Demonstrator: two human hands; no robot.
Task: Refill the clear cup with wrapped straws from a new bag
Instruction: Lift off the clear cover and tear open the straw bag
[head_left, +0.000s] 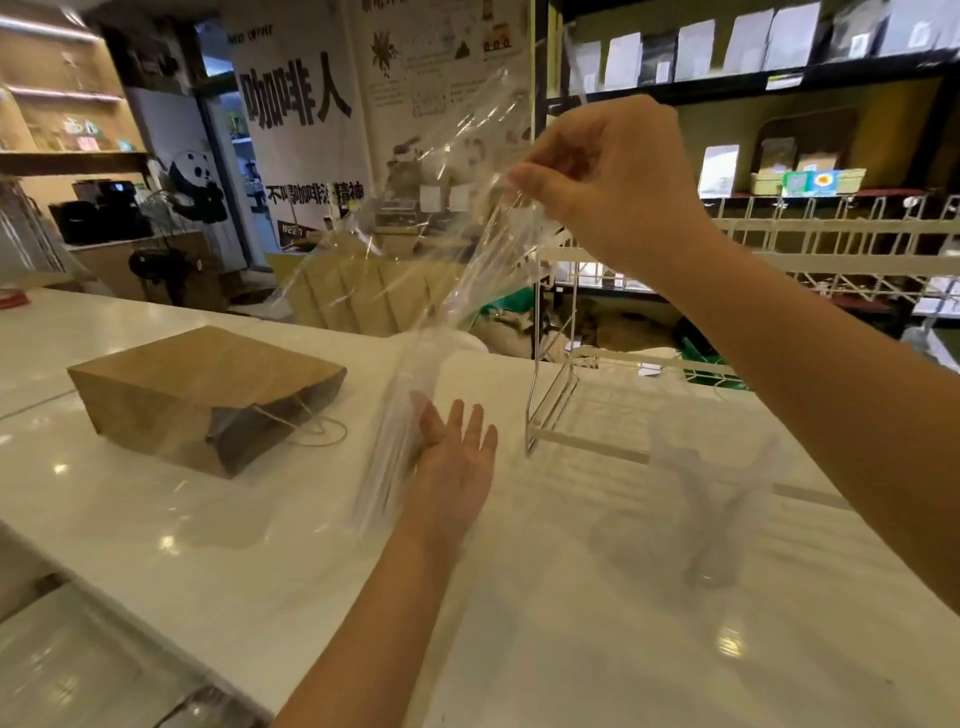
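My right hand (613, 192) is raised high and pinches the top of a clear plastic bag (441, 228), which hangs down and looks blurred. A bundle of wrapped straws (397, 441) slides out of the bag's lower end, tilted over the white counter. My left hand (457, 462) is open, palm up, fingers spread, touching the right side of the bundle near its lower part. The clear cup (714, 488) stands on the counter to the right, under my right forearm, blurred and apparently holding nothing.
A brown paper bag (202, 395) with string handles lies on its side on the white counter (519, 597) at left. A white wire rack (561, 395) stands behind the cup. Shelves with packets fill the right background.
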